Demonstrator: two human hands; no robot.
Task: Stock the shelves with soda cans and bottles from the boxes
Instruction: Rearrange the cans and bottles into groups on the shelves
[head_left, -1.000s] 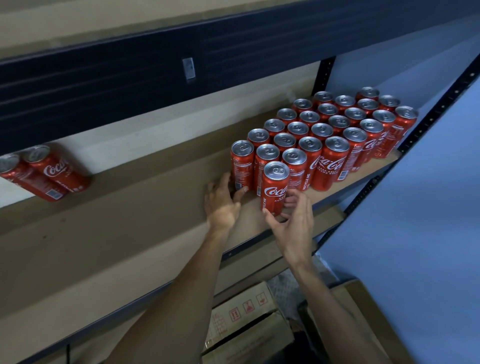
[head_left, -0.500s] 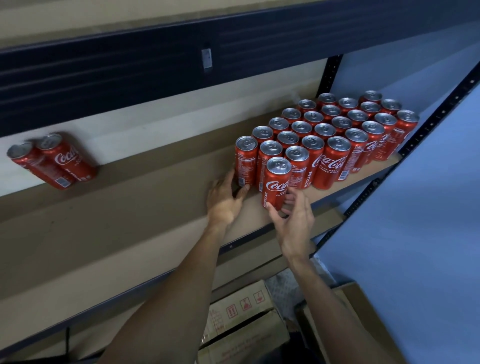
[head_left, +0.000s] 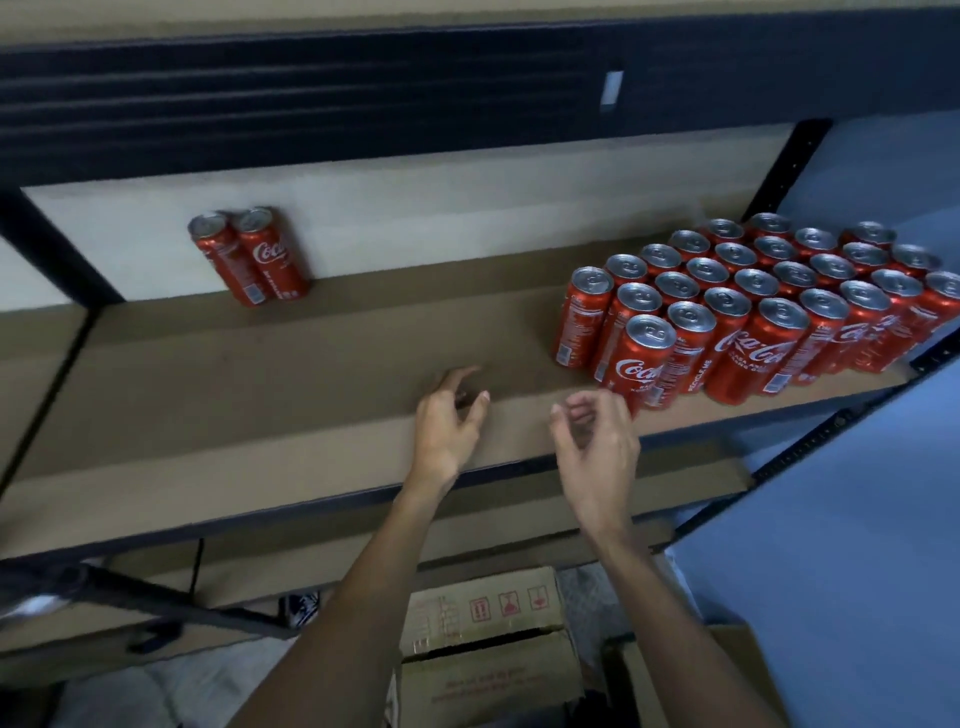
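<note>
Left hand (head_left: 445, 434): fingers (head_left: 461, 378) loosely curled, released, holding nothing. Tips were low over the brown shelf board (head_left: 260, 395); whether they touched it could not be told. Right hand (head_left: 597, 454): fingers (head_left: 592, 404) also curled inward, slack, gripping nothing. The two hands were apart from each other, both over the front part of the board.

Just right of the right fingers stood the nearest Coca-Cola can (head_left: 647, 364), upright, alone at the front of the group. No grip on it.

Beyond that can and further right of the fingers was the packed block of cans (head_left: 779, 291). All were upright, in touching rows, running to the shelf's right end below the black upright post (head_left: 795, 161).

Well beyond the left fingers and off to their left, a pair of Coca-Cola cans (head_left: 249, 254) stood side by side at the pale back wall, well apart from the block.

Above the fingers ran the dark upper shelf beam (head_left: 363, 88), carrying a small pale tag (head_left: 613, 91). Below the wrists, under the shelf, sat cardboard boxes (head_left: 483, 608), the upper one printed with red handling marks. A blue wall (head_left: 857, 519) lay to the right of the right forearm.
</note>
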